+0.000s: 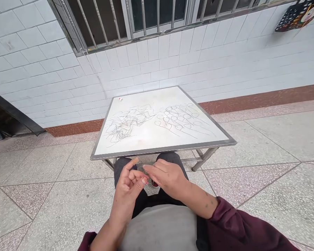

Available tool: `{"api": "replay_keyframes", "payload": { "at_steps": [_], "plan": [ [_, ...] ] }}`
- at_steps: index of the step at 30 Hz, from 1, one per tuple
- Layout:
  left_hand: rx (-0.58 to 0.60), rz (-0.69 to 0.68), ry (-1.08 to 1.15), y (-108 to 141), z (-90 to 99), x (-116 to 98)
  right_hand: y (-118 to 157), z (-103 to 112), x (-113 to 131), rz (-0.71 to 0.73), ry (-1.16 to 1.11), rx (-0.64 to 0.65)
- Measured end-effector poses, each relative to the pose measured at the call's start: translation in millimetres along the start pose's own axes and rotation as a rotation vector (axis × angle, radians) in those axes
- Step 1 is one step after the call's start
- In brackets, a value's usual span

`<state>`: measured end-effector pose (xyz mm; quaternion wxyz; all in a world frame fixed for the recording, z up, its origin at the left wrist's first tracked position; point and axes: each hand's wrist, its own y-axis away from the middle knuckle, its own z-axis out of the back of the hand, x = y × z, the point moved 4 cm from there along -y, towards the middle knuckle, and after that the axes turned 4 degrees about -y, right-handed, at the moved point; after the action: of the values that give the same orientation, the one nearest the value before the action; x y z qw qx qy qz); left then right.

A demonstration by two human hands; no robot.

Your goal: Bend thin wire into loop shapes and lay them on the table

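My left hand [132,183] is over my lap, just in front of the table's near edge. Its thumb and a finger are pinched together, with a small reddish-white bit at the tips that is too small to name. Close beside it, my right hand [167,176] is held palm down, fingers pressed together and pointing at the left hand; whatever lies under them is hidden. On the white table [146,136], a tangle of thin dark wires [122,127] spreads over the left half. Several looped wires [176,118] with straight tails lie on the right half.
A small red and white object [120,99] sits at the table's far left corner. Behind the table stands a white tiled wall [151,69] with a barred window [157,17]. A patterned bag [298,15] hangs at upper right. My knees are under the table's near edge.
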<state>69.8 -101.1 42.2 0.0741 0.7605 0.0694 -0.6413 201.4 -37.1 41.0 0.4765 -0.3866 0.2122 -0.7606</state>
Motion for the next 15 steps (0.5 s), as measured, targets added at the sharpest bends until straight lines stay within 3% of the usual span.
{"api": "replay_keyframes", "payload": {
  "at_steps": [6,15],
  "plan": [
    [0.005,0.066,0.062,-2,-1.0,4,0,3,1,0.034,-0.061,0.096],
    [-0.027,0.277,0.325,-14,4.5,19,2,-14,-16,0.094,-0.108,0.170]
  ]
}}
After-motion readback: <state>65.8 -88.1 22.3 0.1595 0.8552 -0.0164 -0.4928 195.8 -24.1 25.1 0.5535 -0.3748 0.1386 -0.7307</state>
